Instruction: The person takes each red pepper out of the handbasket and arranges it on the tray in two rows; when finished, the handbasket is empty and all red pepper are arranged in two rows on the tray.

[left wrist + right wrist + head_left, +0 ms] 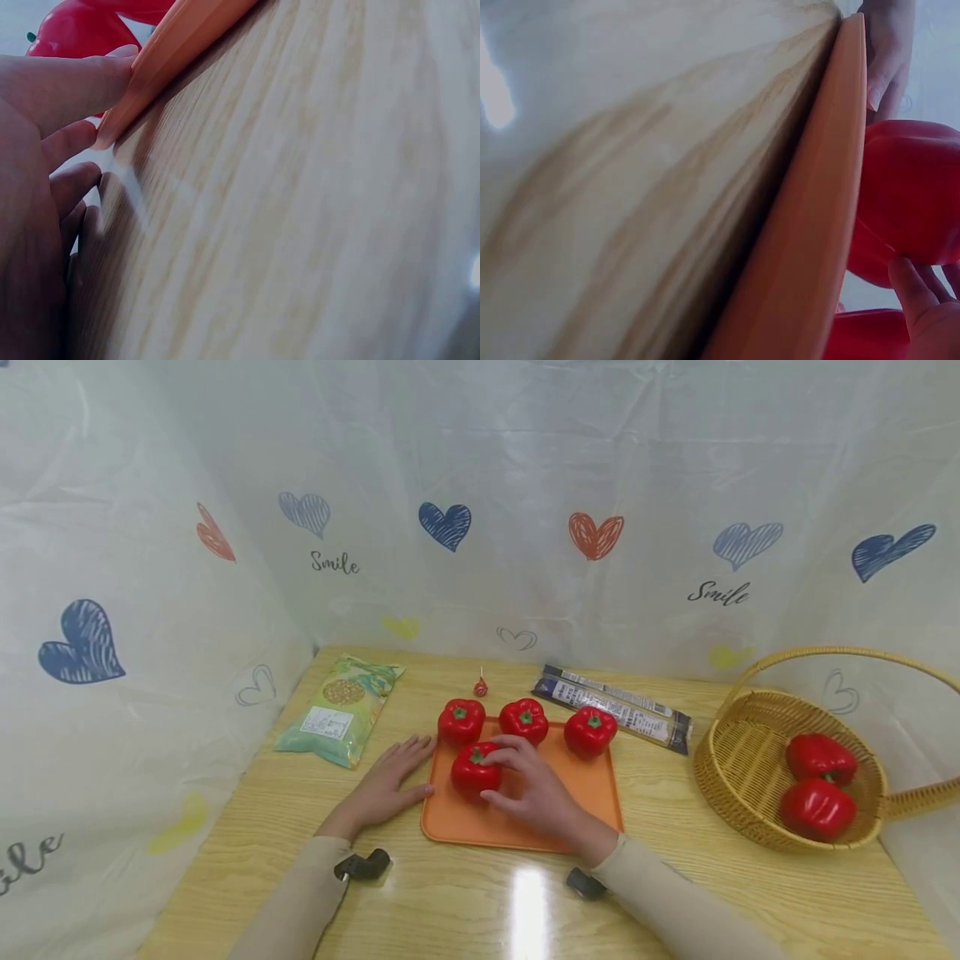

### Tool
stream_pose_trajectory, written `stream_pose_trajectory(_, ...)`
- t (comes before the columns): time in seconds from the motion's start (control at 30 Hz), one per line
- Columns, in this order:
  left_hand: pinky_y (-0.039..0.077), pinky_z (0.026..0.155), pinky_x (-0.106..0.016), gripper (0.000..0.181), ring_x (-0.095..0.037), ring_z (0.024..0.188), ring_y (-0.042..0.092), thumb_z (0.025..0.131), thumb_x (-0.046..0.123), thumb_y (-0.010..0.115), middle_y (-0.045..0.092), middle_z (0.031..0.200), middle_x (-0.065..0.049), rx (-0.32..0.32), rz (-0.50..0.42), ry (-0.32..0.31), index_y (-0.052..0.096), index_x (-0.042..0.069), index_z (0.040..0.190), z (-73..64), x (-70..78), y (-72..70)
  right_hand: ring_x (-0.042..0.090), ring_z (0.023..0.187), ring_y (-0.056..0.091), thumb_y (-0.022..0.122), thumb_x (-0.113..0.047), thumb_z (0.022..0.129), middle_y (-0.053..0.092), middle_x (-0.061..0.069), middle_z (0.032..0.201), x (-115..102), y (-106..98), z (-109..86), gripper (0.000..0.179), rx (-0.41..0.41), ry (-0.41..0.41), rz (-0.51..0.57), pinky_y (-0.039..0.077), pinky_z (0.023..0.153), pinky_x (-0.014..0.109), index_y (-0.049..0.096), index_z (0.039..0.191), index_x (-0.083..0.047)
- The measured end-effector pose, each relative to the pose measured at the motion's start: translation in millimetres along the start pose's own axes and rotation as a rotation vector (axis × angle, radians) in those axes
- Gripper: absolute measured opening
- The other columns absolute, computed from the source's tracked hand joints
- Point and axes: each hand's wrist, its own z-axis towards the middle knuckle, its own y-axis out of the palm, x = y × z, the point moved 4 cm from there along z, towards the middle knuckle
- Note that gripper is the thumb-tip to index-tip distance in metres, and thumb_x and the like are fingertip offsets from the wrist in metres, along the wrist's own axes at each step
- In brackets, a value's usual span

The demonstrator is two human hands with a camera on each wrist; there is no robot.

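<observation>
My right hand (542, 793) holds a red bell pepper (471, 774) at the front left of an orange tray (555, 828). Its fingers curve over the pepper's top near the green stem, and the thumb touches the side, as the right wrist view also shows on the pepper (919, 195). Behind it stand three more bell peppers: one at the left corner (457, 723), one in the middle (517, 717), one at the right (592, 734). My left hand (381, 789) lies on the table with its fingers extended. Its thumb touches the tray's left edge (161, 64).
A wicker basket (720, 785) with a tall handle stands at the right, with two red peppers (817, 810) inside. A green food bag (341, 710) lies at the left. Behind the tray are a lollipop (481, 686) and a long dark packet (615, 706). A heart-printed curtain (517, 585) borders the table.
</observation>
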Motion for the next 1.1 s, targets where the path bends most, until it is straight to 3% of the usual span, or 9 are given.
stream_pose_trajectory(0.3, 0.007, 0.126, -0.050, 0.076, -0.029, 0.156, 0.015, 0.097, 0.046, 0.065, 0.030, 0.166, -0.007, -0.010, 0.001, -0.017, 0.035, 0.015, 0.160, 0.5, -0.1, 0.1, 0.026, 0.134, 0.050, 0.085, -0.019, 0.084, 0.051, 0.004, 0.143, -2.8, 6.6, 5.0, 0.041, -0.023, 0.015, -0.008, 0.051, 0.106, 0.049, 0.065, 0.120, -0.021)
stream_pose_trajectory(1.1, 0.008, 0.126, -0.051, 0.076, -0.029, 0.156, 0.015, 0.098, 0.048, 0.064, 0.029, 0.166, -0.006, -0.009, 0.001, -0.023, 0.035, 0.016, 0.160, 0.6, -2.5, 0.9, 0.022, 0.139, 0.047, 0.082, -0.022, 0.088, 0.047, -0.001, 0.153, -2.8, 13.5, 6.9, 0.038, -0.101, 0.050, -0.003, 0.049, 0.108, 0.045, 0.065, 0.122, -0.024)
